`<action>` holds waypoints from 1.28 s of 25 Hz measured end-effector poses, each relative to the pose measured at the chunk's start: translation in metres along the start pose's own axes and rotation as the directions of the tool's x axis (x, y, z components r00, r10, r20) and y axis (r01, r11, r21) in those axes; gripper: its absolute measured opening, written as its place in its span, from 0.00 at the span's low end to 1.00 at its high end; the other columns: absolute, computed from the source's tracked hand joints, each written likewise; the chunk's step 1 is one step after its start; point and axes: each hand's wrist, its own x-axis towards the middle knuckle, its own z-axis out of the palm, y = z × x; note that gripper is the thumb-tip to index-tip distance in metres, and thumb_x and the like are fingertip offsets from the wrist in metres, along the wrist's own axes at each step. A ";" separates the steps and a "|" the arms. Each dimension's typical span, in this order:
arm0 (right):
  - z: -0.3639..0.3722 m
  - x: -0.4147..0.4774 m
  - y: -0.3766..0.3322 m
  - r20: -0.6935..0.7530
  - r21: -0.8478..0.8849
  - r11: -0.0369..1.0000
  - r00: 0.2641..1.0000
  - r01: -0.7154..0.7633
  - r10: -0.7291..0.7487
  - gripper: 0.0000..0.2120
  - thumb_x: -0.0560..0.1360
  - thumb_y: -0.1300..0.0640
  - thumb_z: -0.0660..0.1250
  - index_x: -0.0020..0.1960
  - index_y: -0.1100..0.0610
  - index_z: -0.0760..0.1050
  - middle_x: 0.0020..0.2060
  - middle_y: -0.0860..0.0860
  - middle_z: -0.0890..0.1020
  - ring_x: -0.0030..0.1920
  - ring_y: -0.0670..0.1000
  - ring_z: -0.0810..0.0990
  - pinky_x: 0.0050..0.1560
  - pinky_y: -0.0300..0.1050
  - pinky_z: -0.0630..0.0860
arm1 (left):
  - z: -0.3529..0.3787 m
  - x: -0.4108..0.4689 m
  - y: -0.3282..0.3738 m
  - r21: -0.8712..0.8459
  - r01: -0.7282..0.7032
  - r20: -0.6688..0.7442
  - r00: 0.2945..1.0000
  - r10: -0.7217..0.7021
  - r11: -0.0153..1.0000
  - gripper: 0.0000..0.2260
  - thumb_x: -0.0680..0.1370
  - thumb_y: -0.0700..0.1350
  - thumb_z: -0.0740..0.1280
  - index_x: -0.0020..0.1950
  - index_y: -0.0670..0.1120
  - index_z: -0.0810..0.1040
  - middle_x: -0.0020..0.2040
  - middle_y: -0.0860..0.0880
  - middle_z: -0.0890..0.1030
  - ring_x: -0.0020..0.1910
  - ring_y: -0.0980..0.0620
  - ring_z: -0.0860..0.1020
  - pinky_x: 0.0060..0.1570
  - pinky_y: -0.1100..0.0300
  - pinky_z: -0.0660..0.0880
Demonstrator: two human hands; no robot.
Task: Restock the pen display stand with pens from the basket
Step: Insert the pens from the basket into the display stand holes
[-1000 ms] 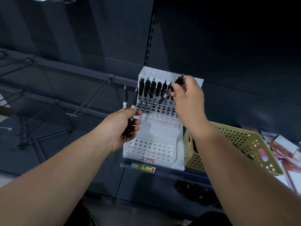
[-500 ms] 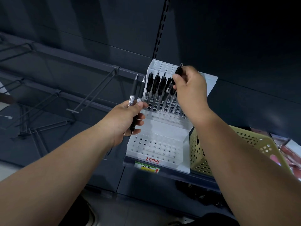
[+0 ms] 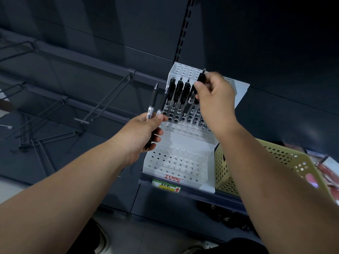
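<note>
A white stepped pen stand with rows of holes sits on a dark shelf. Several black pens stand in its upper tier; the lower tier's holes are bare. My right hand pinches one black pen by its top, upright over the upper tier's right side. My left hand, just left of the stand, grips two pens with tips pointing up. The perforated yellow-green basket stands right of the stand, partly behind my right forearm; its contents are hidden.
Metal peg hooks jut out from the dark back panel on the left. Pink-red packages lie at the far right of the shelf. A yellow-green price label sits on the shelf edge under the stand. Dark items lie below the shelf.
My right hand turned its pen from slanted to upright above the upper tier. My left hand rose beside the stand, its pens now sticking up higher.
</note>
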 end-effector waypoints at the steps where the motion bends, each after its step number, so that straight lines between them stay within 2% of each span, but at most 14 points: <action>1: 0.001 -0.001 0.002 -0.002 -0.014 1.000 1.000 -0.003 0.003 0.05 0.79 0.55 0.65 0.52 0.55 0.77 0.36 0.52 0.78 0.43 0.58 0.81 0.46 0.58 0.79 | 0.000 0.000 0.000 0.003 0.002 0.000 1.000 -0.002 1.000 0.09 0.81 0.51 0.62 0.52 0.50 0.81 0.36 0.50 0.76 0.33 0.54 0.73 0.29 0.62 0.69; 5: 0.006 -0.003 0.009 -0.013 -0.124 0.992 1.000 -0.013 0.012 0.08 0.78 0.54 0.66 0.49 0.59 0.77 0.36 0.58 0.81 0.40 0.60 0.81 0.43 0.57 0.79 | 0.000 0.001 -0.001 0.005 0.007 -0.002 1.000 -0.007 1.000 0.09 0.80 0.51 0.63 0.52 0.51 0.81 0.36 0.50 0.76 0.32 0.54 0.73 0.29 0.62 0.69; 9: 0.012 -0.003 0.013 -0.037 -0.230 0.973 0.999 -0.023 0.015 0.08 0.77 0.53 0.68 0.48 0.58 0.75 0.35 0.51 0.81 0.39 0.54 0.80 0.43 0.50 0.77 | -0.001 0.001 -0.001 -0.002 0.012 0.000 1.000 -0.012 1.000 0.09 0.81 0.50 0.62 0.52 0.50 0.81 0.36 0.50 0.76 0.33 0.54 0.73 0.30 0.62 0.69; 16: 0.021 -0.007 0.019 -0.045 -0.298 0.952 0.997 -0.067 0.056 0.10 0.78 0.53 0.66 0.43 0.57 0.70 0.32 0.49 0.74 0.34 0.51 0.73 0.36 0.46 0.69 | 0.001 -0.003 -0.001 -0.044 0.045 0.003 0.999 -0.045 0.998 0.10 0.80 0.51 0.63 0.54 0.49 0.81 0.35 0.50 0.75 0.31 0.54 0.72 0.30 0.62 0.72; 18: 0.022 -0.008 0.018 -0.054 -0.300 0.951 0.996 -0.079 0.066 0.10 0.78 0.54 0.66 0.43 0.58 0.70 0.31 0.48 0.72 0.33 0.50 0.71 0.35 0.46 0.68 | 0.001 -0.007 0.000 -0.044 0.064 0.008 0.998 -0.063 0.997 0.10 0.80 0.52 0.63 0.54 0.49 0.80 0.35 0.49 0.74 0.30 0.54 0.71 0.27 0.63 0.70; 22: 0.021 -0.009 0.019 -0.024 -0.276 0.958 0.997 -0.082 0.079 0.10 0.79 0.53 0.65 0.45 0.60 0.71 0.33 0.51 0.75 0.35 0.53 0.72 0.36 0.48 0.70 | 0.001 -0.017 0.006 0.001 0.050 -0.014 0.999 -0.050 0.999 0.11 0.80 0.53 0.63 0.53 0.49 0.80 0.34 0.50 0.75 0.29 0.55 0.68 0.23 0.65 0.63; 26: 0.018 -0.007 0.011 -0.001 -0.396 0.915 0.996 -0.079 0.086 0.10 0.79 0.53 0.64 0.44 0.59 0.70 0.32 0.49 0.72 0.36 0.53 0.72 0.35 0.45 0.64 | 0.002 -0.029 0.012 0.027 0.033 -0.032 0.999 -0.033 0.999 0.12 0.80 0.54 0.63 0.53 0.48 0.80 0.33 0.50 0.74 0.28 0.55 0.67 0.22 0.66 0.62; 28: 0.018 -0.005 0.011 0.019 -0.375 0.923 0.995 -0.088 0.102 0.10 0.79 0.52 0.65 0.44 0.58 0.71 0.33 0.51 0.74 0.37 0.54 0.75 0.36 0.46 0.68 | 0.003 -0.034 0.015 0.035 0.026 -0.035 0.999 -0.025 0.999 0.12 0.80 0.54 0.63 0.53 0.48 0.80 0.33 0.50 0.74 0.29 0.55 0.67 0.23 0.66 0.62; 30: 0.016 -0.003 0.015 0.068 -0.285 0.953 0.989 -0.107 0.131 0.11 0.79 0.54 0.65 0.40 0.57 0.71 0.36 0.55 0.79 0.40 0.57 0.80 0.41 0.50 0.77 | 0.002 -0.038 0.016 0.051 0.019 -0.042 0.999 -0.017 0.998 0.11 0.80 0.54 0.63 0.53 0.48 0.81 0.34 0.50 0.74 0.29 0.55 0.67 0.23 0.65 0.63; 32: 0.011 -0.001 0.015 0.101 -0.259 0.957 0.981 -0.133 0.163 0.12 0.79 0.55 0.64 0.37 0.56 0.70 0.37 0.57 0.81 0.41 0.58 0.82 0.44 0.54 0.79 | 0.002 -0.041 0.018 0.064 0.019 -0.043 0.999 -0.017 0.998 0.11 0.80 0.54 0.63 0.53 0.49 0.81 0.34 0.50 0.74 0.29 0.55 0.67 0.23 0.66 0.63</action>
